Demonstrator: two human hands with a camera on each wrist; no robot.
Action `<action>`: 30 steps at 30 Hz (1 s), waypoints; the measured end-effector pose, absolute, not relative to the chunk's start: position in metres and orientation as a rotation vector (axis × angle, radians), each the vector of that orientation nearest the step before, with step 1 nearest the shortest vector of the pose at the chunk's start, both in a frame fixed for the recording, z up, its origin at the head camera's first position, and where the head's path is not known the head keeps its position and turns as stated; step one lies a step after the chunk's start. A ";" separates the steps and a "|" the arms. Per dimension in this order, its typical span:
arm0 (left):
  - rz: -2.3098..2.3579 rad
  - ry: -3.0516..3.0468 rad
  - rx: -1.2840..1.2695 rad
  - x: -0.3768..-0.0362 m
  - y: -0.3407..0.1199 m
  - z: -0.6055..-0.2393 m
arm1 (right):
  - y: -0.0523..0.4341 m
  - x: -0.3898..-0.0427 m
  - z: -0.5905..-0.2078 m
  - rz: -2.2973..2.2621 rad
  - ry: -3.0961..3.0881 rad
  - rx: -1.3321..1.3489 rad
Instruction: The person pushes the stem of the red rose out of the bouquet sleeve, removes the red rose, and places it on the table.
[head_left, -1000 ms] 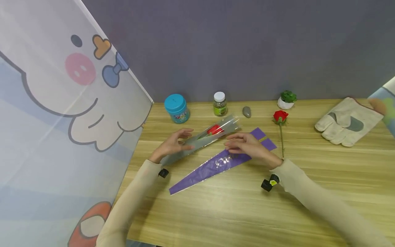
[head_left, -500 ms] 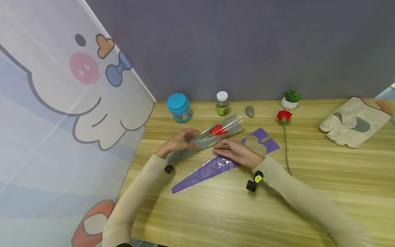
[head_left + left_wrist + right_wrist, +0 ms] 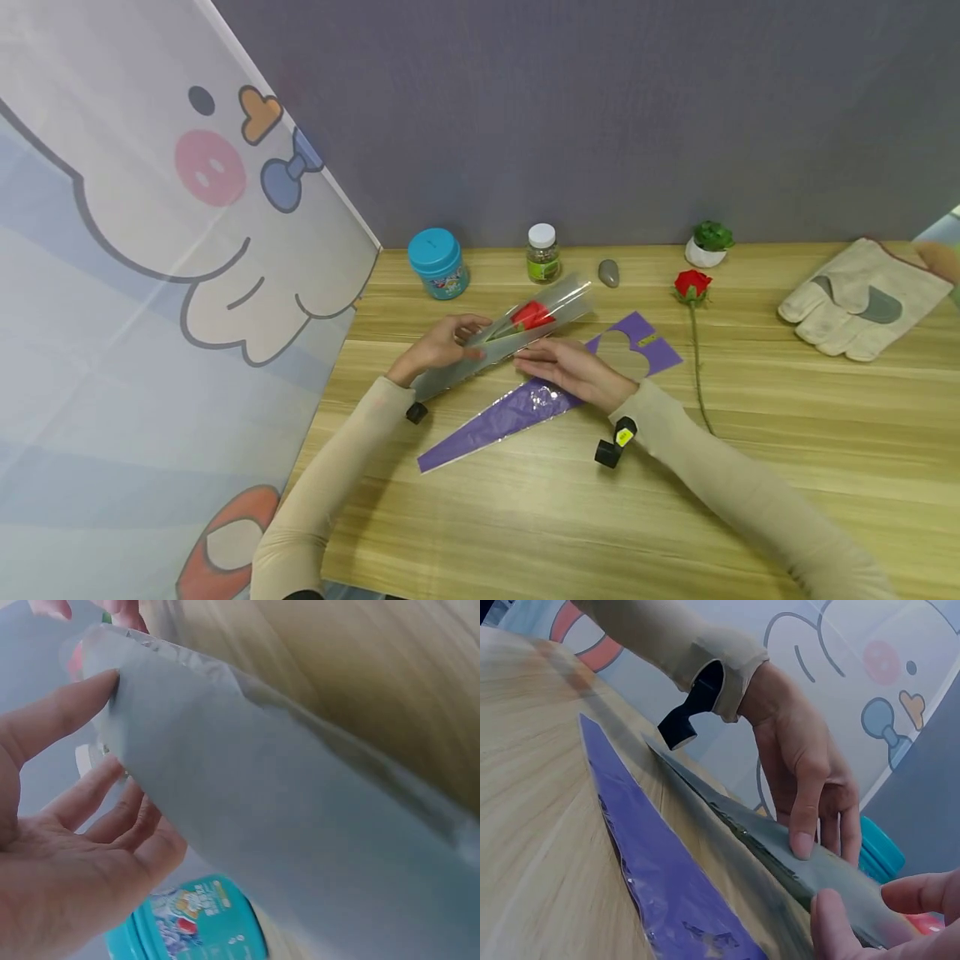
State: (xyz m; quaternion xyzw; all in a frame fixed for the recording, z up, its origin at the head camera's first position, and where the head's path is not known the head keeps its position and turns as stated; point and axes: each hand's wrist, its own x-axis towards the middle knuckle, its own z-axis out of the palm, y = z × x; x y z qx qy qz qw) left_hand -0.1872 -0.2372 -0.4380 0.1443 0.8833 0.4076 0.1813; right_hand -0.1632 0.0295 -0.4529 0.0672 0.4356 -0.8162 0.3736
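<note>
A purple sleeve [image 3: 525, 404] lies flat on the bench [image 3: 675, 500], nearest the person. Just past it, the right hand [image 3: 573, 369] touches the clear sleeve [image 3: 498, 340] with relaxed fingers, its grip loose. The left hand [image 3: 441, 342] grasps that sleeve from the other side, thumb and fingers pinching it. 1 red rose [image 3: 532, 315] sits inside. Farther back stand a teal jar [image 3: 438, 262] and a small bottle [image 3: 542, 252]; another rose [image 3: 692, 285] lies to the right.
</note>
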 end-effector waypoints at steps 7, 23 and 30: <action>1.164 2.537 0.512 -0.183 -0.224 -0.427 | 0.037 -0.160 -0.450 -2.099 1.279 0.076; 1.334 2.542 0.549 -0.163 -0.180 -0.388 | 0.065 -0.148 -0.432 -2.193 1.541 -0.073; 1.511 2.445 0.534 -0.154 -0.161 -0.379 | 0.083 -0.141 -0.418 -2.178 1.675 -0.123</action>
